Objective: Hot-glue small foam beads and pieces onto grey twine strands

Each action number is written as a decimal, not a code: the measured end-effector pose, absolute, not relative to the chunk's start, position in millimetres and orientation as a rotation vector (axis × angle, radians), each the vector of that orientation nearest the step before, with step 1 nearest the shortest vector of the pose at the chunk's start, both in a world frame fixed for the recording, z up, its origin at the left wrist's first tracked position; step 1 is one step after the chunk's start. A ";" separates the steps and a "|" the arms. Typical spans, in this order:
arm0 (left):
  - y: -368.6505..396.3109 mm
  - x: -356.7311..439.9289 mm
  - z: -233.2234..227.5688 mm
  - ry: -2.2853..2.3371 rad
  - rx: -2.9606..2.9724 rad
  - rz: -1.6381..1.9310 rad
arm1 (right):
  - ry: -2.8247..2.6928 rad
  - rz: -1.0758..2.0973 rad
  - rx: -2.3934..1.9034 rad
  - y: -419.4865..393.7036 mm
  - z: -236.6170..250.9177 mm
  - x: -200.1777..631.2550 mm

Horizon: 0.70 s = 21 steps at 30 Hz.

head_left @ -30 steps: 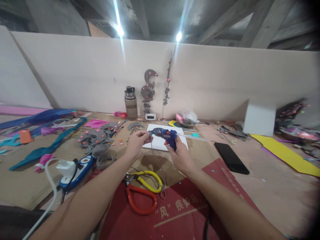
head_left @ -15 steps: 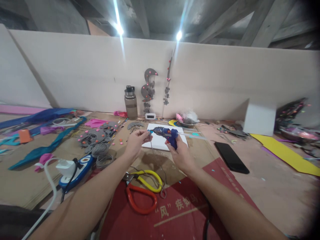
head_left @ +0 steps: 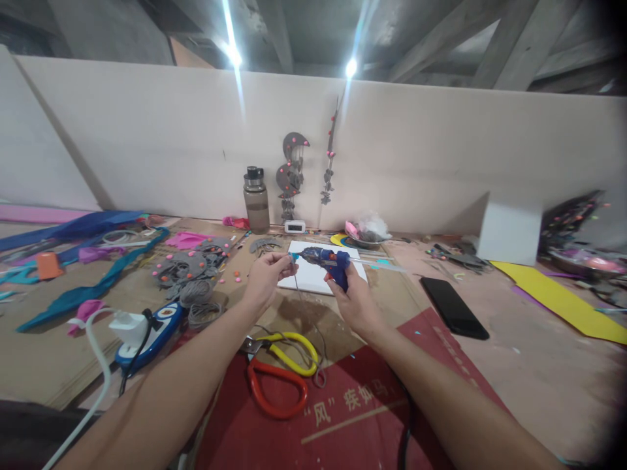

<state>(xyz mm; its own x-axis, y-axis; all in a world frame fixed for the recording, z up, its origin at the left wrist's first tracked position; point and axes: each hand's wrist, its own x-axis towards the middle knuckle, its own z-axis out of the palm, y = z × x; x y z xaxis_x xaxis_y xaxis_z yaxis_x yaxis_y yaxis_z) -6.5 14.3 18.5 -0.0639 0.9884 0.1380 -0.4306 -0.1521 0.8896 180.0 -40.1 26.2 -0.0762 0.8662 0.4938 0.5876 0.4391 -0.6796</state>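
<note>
My right hand [head_left: 353,294] is wrapped round the handle of a blue hot glue gun [head_left: 326,258], with a clear glue stick [head_left: 377,264] jutting from its back. The gun's nozzle points left and meets, or nearly meets, a small blue piece [head_left: 294,256] at my left fingertips. My left hand [head_left: 268,277] pinches this piece together with a grey cord [head_left: 298,287], which hangs down toward the scissors. Below the hands, scissors [head_left: 279,372] with one yellow and one red handle lie on the cardboard. Behind the gun is a white sheet [head_left: 313,277].
A power strip [head_left: 151,339] with a white plug and grey felt pieces [head_left: 191,267] lie left. A water bottle [head_left: 257,202] and small white digital device [head_left: 294,227] stand by the wall. Right are a phone [head_left: 453,308] and yellow sheet [head_left: 563,300]. Grey moon-shaped hangings [head_left: 292,170] hang behind.
Almost nothing differs. Both hands hold the same pose, with the glue gun's nozzle still at the small blue piece; the view has shifted very slightly.
</note>
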 end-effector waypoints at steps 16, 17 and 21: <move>12.9 -5.8 18.6 0.825 0.961 1.505 | -1.785 0.397 -1.219 -40.8 24.7 179.2; 12.4 -5.6 18.7 0.826 0.963 1.501 | -1.783 0.397 -1.213 -40.7 24.3 179.0; 10.2 -4.2 19.7 0.832 0.968 1.497 | -1.787 0.393 -1.214 -41.4 24.2 178.2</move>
<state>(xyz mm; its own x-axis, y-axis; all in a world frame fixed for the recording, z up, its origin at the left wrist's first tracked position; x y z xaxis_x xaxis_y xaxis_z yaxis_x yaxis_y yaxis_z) -4.2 10.2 19.7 -0.0504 0.9904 0.1290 -0.4138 -0.1383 0.8998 178.2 -41.4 24.2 -0.1004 0.8585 0.5029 0.5678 0.4645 -0.6796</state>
